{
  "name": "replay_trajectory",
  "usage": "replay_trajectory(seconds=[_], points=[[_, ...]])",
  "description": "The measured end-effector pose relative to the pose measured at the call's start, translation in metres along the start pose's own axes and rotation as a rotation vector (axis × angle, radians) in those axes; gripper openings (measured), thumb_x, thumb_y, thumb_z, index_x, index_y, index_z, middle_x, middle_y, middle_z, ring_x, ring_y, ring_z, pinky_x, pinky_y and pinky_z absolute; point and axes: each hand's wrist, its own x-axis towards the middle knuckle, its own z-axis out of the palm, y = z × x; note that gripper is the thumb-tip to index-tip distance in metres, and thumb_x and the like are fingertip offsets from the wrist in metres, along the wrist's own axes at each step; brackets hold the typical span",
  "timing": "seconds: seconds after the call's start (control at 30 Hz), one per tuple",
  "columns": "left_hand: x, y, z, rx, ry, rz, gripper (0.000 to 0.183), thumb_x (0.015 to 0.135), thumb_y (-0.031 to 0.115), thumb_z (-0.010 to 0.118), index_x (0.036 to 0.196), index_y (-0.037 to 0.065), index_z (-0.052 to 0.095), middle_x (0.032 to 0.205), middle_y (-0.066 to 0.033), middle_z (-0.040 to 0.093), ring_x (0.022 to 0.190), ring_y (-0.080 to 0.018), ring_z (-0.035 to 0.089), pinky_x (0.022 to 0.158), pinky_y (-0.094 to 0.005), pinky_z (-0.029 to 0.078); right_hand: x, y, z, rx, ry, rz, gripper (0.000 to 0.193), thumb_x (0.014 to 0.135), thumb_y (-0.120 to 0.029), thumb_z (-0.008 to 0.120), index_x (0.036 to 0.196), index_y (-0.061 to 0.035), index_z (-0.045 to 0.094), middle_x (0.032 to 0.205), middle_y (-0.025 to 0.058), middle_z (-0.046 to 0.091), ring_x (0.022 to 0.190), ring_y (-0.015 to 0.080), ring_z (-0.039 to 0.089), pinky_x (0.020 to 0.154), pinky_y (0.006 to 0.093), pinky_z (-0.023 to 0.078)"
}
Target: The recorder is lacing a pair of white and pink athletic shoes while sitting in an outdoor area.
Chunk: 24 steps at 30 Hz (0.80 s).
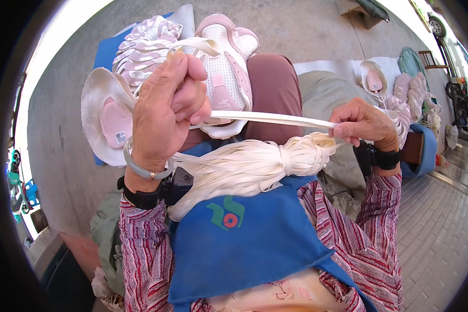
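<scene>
A flat white shoelace (275, 119) runs nearly taut between my hands above my lap. My left hand (171, 93) is closed in a fist around it, and a loop of lace sticks out past the thumb. At the other end, my right hand (364, 125) pinches the lace between thumb and fingers. Below them, a tied bundle of white laces (234, 166) lies across a blue apron (234, 249) on my lap. Behind my left hand sits a white and pink mesh shoe upper (226, 78), partly hidden by that hand.
Overlapping pink and white shoe uppers (145, 47) are piled at the far left. An upper with a pink insole (114, 117) lies beside my left wrist. More uppers (400, 99) stand at the right, near a blue padded seat (421, 151). Grey cloth (327, 99) lies right of my knee.
</scene>
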Motion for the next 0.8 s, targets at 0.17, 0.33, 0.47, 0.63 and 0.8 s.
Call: replay_trajectory(seconds=[0.17,0.33,0.47,0.63,0.8], points=[[-0.001,-0.009,0.023,0.047,-0.126,-0.104,0.035,0.105,0.027,0.037,0.094,-0.001,0.056,0.058,0.0065,0.03,0.05,-0.0051,0.027,0.051,-0.0224,0.031,-0.037,-0.021,-0.013,-0.171,0.192,0.062,0.024,0.086,-0.022,0.069,0.077,-0.0002,0.067,0.055,-0.0038,0.051,0.047,0.003,0.044,0.043,0.0198,0.031],[0.01,0.024,-0.007,-0.075,-0.122,0.028,0.038,0.104,0.028,0.037,0.091,-0.001,0.057,0.057,0.0068,0.027,0.049,-0.0044,0.025,0.048,-0.0222,0.029,-0.113,-0.005,-0.026,-0.281,0.877,-0.263,0.02,0.086,-0.018,0.067,0.078,0.0002,0.068,0.063,-0.0034,0.052,0.06,0.0029,0.043,0.055,0.0206,0.034],[-0.008,0.039,-0.015,0.264,0.137,0.167,0.03,0.104,0.026,0.037,0.096,0.003,0.054,0.055,0.0084,0.024,0.046,-0.0024,0.021,0.045,-0.0206,0.023,-0.056,-0.027,-0.016,-0.355,0.845,-0.275,0.024,0.095,-0.02,0.059,0.082,-0.001,0.064,0.062,-0.007,0.046,0.054,-0.0007,0.033,0.049,0.0184,0.021],[-0.053,0.073,-0.082,1.056,0.694,0.19,0.039,0.1,0.035,0.048,0.085,0.002,0.063,0.061,0.008,0.031,0.055,-0.0021,0.027,0.049,-0.0225,0.021,0.058,-0.062,0.029,-0.149,0.491,-0.545,0.022,0.093,-0.018,0.059,0.094,0.0022,0.067,0.064,-0.0019,0.051,0.057,0.0052,0.045,0.05,0.0223,0.037],[-0.122,0.095,-0.138,1.543,0.756,-0.048,0.036,0.097,0.033,0.053,0.086,0.0,0.063,0.074,0.0004,0.052,0.072,-0.0118,0.048,0.065,-0.0273,0.038,0.111,-0.041,0.058,-0.529,0.413,-0.608,0.024,0.089,-0.017,0.059,0.105,0.0007,0.056,0.075,0.0201,0.064,0.065,0.033,0.062,0.064,0.0394,0.05]])
